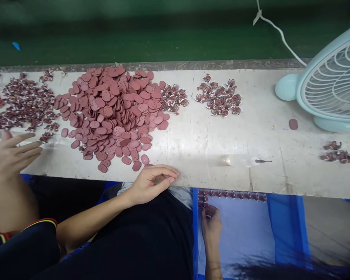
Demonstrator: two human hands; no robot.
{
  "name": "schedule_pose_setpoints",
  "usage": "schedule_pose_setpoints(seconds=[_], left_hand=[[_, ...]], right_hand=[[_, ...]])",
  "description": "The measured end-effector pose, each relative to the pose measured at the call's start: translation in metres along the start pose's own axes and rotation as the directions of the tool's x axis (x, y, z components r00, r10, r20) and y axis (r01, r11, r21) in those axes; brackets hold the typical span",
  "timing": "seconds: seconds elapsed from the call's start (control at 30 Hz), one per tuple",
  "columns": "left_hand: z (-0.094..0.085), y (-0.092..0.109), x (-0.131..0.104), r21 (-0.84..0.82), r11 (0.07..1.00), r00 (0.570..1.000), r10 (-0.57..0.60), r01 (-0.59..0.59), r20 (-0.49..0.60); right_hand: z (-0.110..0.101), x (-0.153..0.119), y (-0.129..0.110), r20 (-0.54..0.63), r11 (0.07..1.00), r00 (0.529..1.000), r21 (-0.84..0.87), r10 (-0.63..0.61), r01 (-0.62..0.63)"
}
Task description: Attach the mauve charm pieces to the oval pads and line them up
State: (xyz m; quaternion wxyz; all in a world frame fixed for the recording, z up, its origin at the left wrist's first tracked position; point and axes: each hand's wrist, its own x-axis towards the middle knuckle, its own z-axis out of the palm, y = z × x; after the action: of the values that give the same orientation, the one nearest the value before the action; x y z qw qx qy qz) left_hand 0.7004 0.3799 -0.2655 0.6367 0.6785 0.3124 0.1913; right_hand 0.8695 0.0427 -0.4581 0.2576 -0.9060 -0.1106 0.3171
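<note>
My left hand (153, 182) rests at the near edge of the table, just right of a large heap of flat reddish-brown oval pieces (113, 105). Its thumb tip meets the fingertips, and whatever they may hold is hidden. Lower right, my right hand (211, 221) reaches over a white sheet framed in blue (242, 233). Those fingers are closed on a small brown figure (204, 204) at the lower end of a short column. Along the sheet's top edge runs a row of similar brown figures (233, 194).
Small brown figures also lie in piles (220, 97) on the table. A capped-looking clear bottle with a needle tip (242, 160) lies near the edge. At right stands a light-blue fan (332, 77). A co-worker's hand (11, 155) is at far left, beside another figure pile (29, 101).
</note>
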Motion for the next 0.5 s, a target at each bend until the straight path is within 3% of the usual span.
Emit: schedule_pose_setpoints(seconds=[0.23, 0.37, 0.5], left_hand=[[0.001, -0.002, 0.001, -0.027, 1.000, 1.000, 0.015, -0.015, -0.014], [0.003, -0.006, 0.001, -0.051, 0.999, 1.000, 0.013, -0.014, -0.014], [0.008, -0.012, 0.001, -0.050, 0.998, 0.999, -0.041, 0.040, -0.013]], right_hand=[[-0.014, -0.010, -0.033, -0.031, 1.000, 1.000, -0.025, 0.003, -0.004], [-0.049, -0.016, -0.060, -0.011, 0.999, 0.999, -0.019, 0.037, -0.037], [-0.089, -0.020, -0.106, -0.041, 0.999, 0.999, 0.026, -0.025, 0.026]])
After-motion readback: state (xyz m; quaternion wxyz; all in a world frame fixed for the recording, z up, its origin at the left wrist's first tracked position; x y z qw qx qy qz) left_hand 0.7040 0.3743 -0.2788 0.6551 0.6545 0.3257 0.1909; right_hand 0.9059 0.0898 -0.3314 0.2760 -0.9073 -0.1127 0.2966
